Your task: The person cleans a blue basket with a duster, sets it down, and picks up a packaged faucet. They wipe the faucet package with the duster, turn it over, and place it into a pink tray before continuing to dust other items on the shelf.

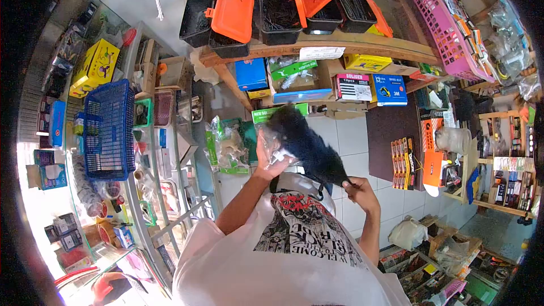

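Note:
My left hand [272,160] is closed round a clear plastic packet [274,146] with a green header card, held up in front of my chest. A black feathery or bristly duster-like item [309,144] lies across the front of the packet and hides part of it. My right hand [361,192] pinches the narrow lower end of this black item. Left of my left hand, more clear packets [229,146] with green cards hang beside a green basket.
Black bins [279,17] with orange lids stand on a wooden shelf ahead. Beneath it sit small boxes [354,87]. A blue basket [109,130] hangs at left, a pink basket [442,28] stands at upper right. Pale tiled floor [354,136] shows below the shelf.

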### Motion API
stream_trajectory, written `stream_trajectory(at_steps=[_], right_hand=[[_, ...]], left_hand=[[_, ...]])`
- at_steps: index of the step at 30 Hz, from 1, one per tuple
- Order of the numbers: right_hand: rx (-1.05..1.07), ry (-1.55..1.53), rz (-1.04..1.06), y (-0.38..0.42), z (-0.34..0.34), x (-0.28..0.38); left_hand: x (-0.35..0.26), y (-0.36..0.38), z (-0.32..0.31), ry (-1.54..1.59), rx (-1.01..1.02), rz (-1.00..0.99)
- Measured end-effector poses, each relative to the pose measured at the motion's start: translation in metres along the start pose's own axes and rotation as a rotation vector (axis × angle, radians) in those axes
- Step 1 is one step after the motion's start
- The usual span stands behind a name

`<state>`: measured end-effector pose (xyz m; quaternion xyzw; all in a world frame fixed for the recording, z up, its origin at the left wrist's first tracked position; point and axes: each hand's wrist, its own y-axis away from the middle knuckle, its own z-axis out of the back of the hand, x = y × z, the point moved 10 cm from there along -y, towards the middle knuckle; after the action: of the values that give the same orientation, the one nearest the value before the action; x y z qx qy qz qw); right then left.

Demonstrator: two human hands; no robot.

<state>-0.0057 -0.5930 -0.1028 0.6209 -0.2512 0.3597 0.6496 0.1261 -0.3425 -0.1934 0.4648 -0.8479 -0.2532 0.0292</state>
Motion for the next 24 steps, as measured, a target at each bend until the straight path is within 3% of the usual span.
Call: stream_trajectory(at_steps=[2,5,6,7,9,10,11,13,16,17,20,21,23,24], right_hand=[[-0.083,0.027,0.053,-0.001,0.011,0.005],[-0.027,-0.035,0.015,0.005,0.01,0.003],[0.027,-0.015,0.014,0.005,0.012,-0.004],[0.081,0.004,0.012,0.005,0.01,-0.009],[-0.036,-0.056,0.019,0.004,0.013,-0.001],[-0.094,-0.086,0.02,0.005,0.015,0.001],[-0.039,-0.074,0.006,0.005,0.012,-0.007],[0.072,-0.047,-0.015,0.003,0.01,-0.026],[0.097,-0.007,0.033,0.008,0.001,-0.006],[0.081,-0.02,0.006,0.01,0.001,-0.007],[0.115,0.004,-0.043,0.009,0.001,-0.015],[0.176,0.049,-0.04,0.009,0.005,-0.025],[0.2,0.064,-0.018,0.006,0.008,-0.033],[0.165,0.035,-0.001,0.005,0.008,-0.031]], left_hand=[[0.003,0.006,-0.011,0.204,0.001,0.059],[0.001,0.018,-0.068,0.367,0.493,0.199],[0.001,0.012,-0.056,0.283,0.275,0.149],[0.0,0.012,-0.058,0.266,0.225,0.137],[-0.002,0.013,-0.06,0.229,0.127,0.116],[-0.001,0.015,-0.065,0.246,0.192,0.132],[0.0,0.017,-0.07,0.263,0.257,0.148],[0.0,0.013,-0.061,0.287,0.177,0.155],[-0.002,0.016,-0.08,0.15,0.341,0.107],[-0.003,0.011,-0.073,0.23,0.225,0.098],[-0.006,0.025,-0.08,0.607,0.423,0.21],[-0.001,0.018,-0.076,0.251,0.33,0.137],[-0.005,0.016,-0.079,0.195,0.447,0.112],[-0.008,0.016,-0.074,0.166,0.364,0.078]])
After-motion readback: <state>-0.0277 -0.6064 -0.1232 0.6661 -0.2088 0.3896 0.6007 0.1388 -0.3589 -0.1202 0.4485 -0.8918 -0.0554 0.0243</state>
